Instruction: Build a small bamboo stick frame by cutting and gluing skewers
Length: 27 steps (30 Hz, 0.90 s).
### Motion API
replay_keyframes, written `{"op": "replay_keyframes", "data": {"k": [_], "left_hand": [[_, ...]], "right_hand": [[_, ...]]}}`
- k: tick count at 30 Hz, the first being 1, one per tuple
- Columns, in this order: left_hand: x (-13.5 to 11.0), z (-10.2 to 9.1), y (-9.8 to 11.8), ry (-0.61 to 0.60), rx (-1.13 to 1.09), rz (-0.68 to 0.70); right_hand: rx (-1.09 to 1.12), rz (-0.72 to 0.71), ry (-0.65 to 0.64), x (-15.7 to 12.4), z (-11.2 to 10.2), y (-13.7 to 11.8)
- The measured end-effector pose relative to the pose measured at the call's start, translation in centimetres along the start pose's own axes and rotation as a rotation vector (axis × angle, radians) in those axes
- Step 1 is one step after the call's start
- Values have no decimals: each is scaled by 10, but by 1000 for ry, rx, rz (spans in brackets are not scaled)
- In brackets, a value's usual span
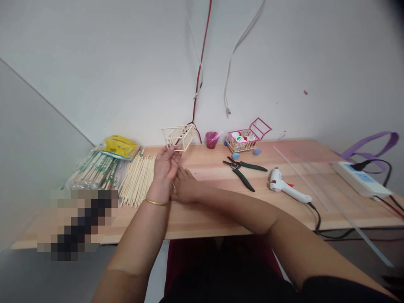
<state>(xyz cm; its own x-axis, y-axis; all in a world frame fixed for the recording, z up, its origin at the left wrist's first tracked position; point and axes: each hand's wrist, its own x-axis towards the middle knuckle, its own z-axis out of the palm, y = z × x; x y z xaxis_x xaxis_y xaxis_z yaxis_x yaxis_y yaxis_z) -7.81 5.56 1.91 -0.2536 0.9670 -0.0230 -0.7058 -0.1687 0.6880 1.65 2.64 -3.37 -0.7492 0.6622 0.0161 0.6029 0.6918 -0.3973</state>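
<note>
Wooden table [206, 163]: loose sticks [137, 181], pliers [244, 179], 1 glue gun [292, 192].

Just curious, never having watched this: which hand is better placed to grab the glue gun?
Probably the right hand: it is nearer the glue gun, while the left hand holds the stick frame.

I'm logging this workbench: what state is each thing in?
Left hand: gripping the stick frame
Stick frame: unpainted, held up
Right hand: low at the table, grip unclear
Loose sticks: unwrapped, spread out
Bundled sticks: in clear wrapping
Yellow packet: atop bundled sticks
Pink cup: upright, pink stick inside
Cart: upright, loaded
Pliers: jaws open, handles apart
Glue gun: on its side, corded
Power strip: black plug inserted
Clear rods: lying loose
</note>
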Motion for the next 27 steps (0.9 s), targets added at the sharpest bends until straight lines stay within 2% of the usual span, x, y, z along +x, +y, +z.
{"op": "replay_keyframes", "data": {"k": [3, 4, 6, 9, 11, 13, 15, 17, 20, 22, 24, 25, 27], "left_hand": [[1, -1, 4, 6, -3, 16], [2, -2, 5, -3, -7, 19], [3, -3, 7, -27, -18, 22], [2, -2, 4, -56, -33, 14], [1, 0, -1, -62, -28, -10], [-1, 2, -6, -48, -10, -46], [-3, 2, -10, -21, 13, -77], [-4, 2, -12, -9, 30, -97], [-2, 2, -11, -8, 32, -102], [-2, 2, -10, -11, 27, -103], [-2, 3, -12, -20, 28, -111], [-3, 4, -13, -29, 34, -117], [-6, 6, -17, -46, 54, -125]], "right_hand": [[8, -102, 80, 3, -19, 3], [18, -68, 99, -6, -25, 10], [17, 92, 80, -31, -33, 23], [4, 266, -48, -66, -27, 31], [11, 194, -35, -72, -18, 24], [48, 76, -38, -66, -13, 13], [87, -22, -65, -60, -18, 7], [37, -56, -27, -65, -32, 12], [-171, 93, 140, -94, -55, 38], [-285, 300, 255, -118, -65, 62], [-353, 473, 293, -137, -67, 84], [-353, 508, 291, -144, -67, 94], [-336, 489, 270, -152, -66, 110]]}}
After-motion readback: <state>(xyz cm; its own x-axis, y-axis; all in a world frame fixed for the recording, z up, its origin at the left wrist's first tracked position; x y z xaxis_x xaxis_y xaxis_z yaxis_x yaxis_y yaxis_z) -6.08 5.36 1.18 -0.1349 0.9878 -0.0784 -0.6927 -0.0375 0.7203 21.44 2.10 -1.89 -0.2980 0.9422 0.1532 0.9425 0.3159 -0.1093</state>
